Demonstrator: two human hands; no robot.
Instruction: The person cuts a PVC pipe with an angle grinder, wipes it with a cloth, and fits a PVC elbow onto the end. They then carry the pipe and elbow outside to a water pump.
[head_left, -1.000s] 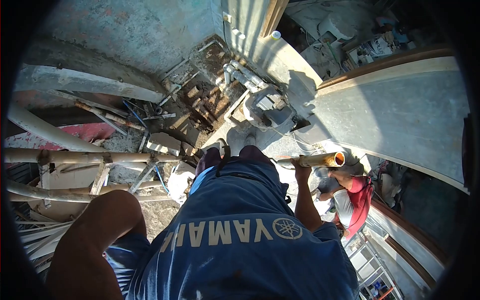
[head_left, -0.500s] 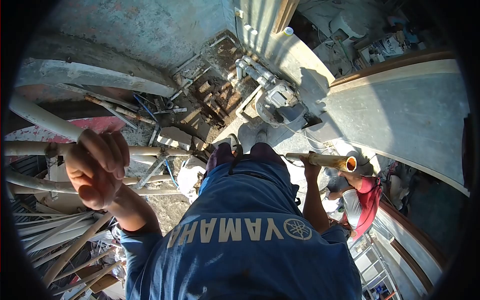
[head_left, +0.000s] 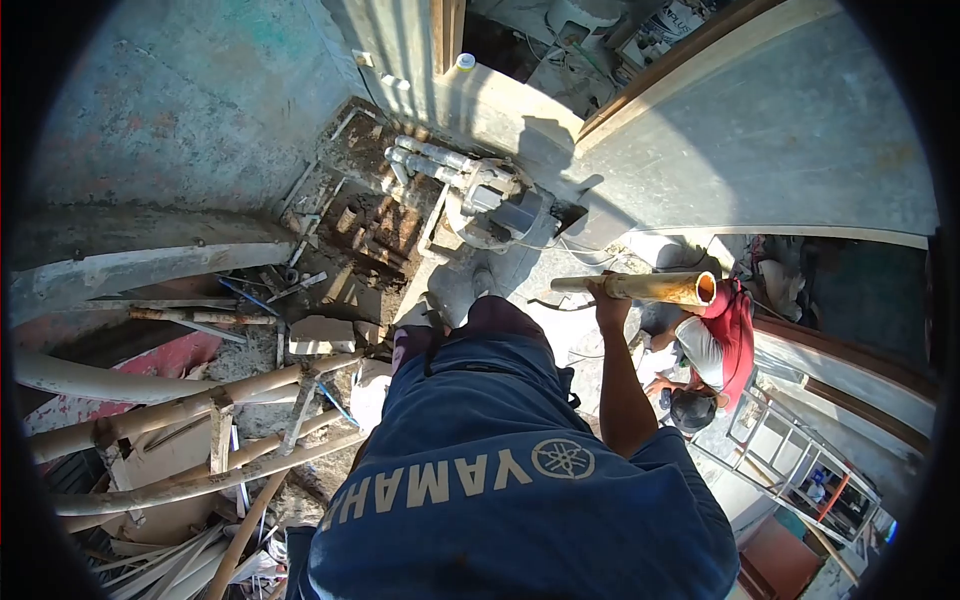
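My right hand (head_left: pixel 606 297) is closed around a bamboo pole (head_left: pixel 660 287), held out in front and to the right of my body. The pole lies nearly level across the view, its hollow cut end facing right and its thinner end just left of the hand. Out of view is my left hand; only a bit of the blue sleeve shows at lower left. A dark strap or strip (head_left: pixel 560 305) shows just below the pole's left end. Beyond the pole a co-worker in a red and grey top (head_left: pixel 738 335) is bent low.
To the left, bamboo poles (head_left: pixel 180 405) form a rail above scrap and pipes. Ahead are a dug pit (head_left: pixel 375 225) with rubble and a pump-like machine (head_left: pixel 500 205) with pipes by the wall. A metal ladder-like frame (head_left: pixel 790 460) stands at right.
My raised left hand has dropped out of view. The view has turned, so the pit and machine sit further left. The bamboo pole stays in my right hand, and more of the metal frame shows.
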